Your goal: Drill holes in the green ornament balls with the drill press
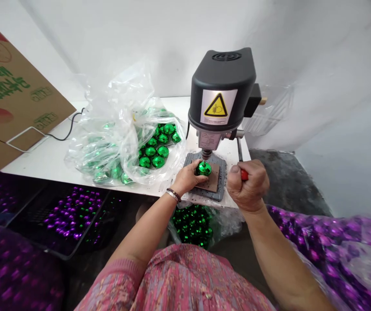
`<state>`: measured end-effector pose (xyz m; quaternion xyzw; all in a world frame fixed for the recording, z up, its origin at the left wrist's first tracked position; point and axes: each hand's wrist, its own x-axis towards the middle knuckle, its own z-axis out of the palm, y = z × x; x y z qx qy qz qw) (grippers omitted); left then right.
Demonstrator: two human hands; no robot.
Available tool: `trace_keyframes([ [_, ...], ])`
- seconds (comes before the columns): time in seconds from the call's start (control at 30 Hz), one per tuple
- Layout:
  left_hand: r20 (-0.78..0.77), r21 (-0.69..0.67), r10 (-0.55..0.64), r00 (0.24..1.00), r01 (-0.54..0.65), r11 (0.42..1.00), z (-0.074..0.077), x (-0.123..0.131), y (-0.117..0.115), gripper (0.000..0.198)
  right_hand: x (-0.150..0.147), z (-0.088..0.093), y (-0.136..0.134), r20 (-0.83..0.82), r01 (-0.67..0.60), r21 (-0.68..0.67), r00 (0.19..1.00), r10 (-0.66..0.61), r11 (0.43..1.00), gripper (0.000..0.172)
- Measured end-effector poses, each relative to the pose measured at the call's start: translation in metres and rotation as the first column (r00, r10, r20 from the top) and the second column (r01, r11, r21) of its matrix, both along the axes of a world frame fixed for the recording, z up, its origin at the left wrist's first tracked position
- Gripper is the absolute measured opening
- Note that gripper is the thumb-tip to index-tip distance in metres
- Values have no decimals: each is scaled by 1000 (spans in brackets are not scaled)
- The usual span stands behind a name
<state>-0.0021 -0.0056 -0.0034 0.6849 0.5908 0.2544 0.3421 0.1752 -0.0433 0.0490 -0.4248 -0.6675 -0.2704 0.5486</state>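
Closest in, below the table, a bag of green baubles (193, 224) sits beside a crate of purple baubles (72, 216). At the table's edge, the left hand (188, 177) curves its fingers against a green bauble (203, 168), holding it on a cardboard pad (213, 179) atop the grey base (221, 194) of a drill press (221, 90), directly under the chuck (206, 153). The right hand (248, 185) is a closed fist gripping a red handle (244, 174). Farther along the table (179, 106), a clear bag of green baubles (124, 142) lies open, and a printed carton (7, 90) stands at far left.
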Motion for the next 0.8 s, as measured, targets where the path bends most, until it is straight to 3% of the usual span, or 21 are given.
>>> trace_keyframes([
  [0.1, 2, 4, 2, 1000, -2, 1000, -1, 1, 0, 75, -3, 17, -1, -68, 3, 5, 998, -3, 1000, 2],
  [0.2, 7, 12, -4, 1000, 3, 1000, 1, 0, -2, 74, -5, 51, 1, -185, 19, -139, 982, -45, 990, 13],
  [0.33, 81, 22, -42, 996, 40, 999, 8, -11, -21, 70, -4, 89, 6, -322, -95, -307, 947, -9, 947, 19],
  [0.43, 88, 20, -210, 974, 209, 978, 10, -28, -46, 70, -4, 93, 9, -359, -118, -308, 933, -1, 944, 19],
  [0.5, 61, -4, -365, 929, 366, 931, 10, -40, -60, 78, -4, 90, 10, -366, -105, -295, 930, -12, 950, 18],
  [0.57, 34, -18, -408, 912, 409, 913, 10, -53, -66, 83, -4, 87, 10, -361, -83, -289, 932, -28, 954, 17],
  [0.63, -15, 30, -266, 964, 266, 964, 12, -68, -59, 71, -4, 85, 10, -346, -70, -289, 937, -36, 955, 17],
  [0.7, -118, 155, 19, 993, 0, 988, 18, -86, -42, 48, -4, 85, 9, -338, -72, -295, 941, -34, 953, 17],
  [0.8, -343, 306, 407, 847, -309, 900, 29, -110, -7, 36, -5, 86, 6, -339, -82, -299, 941, -26, 951, 17],
])
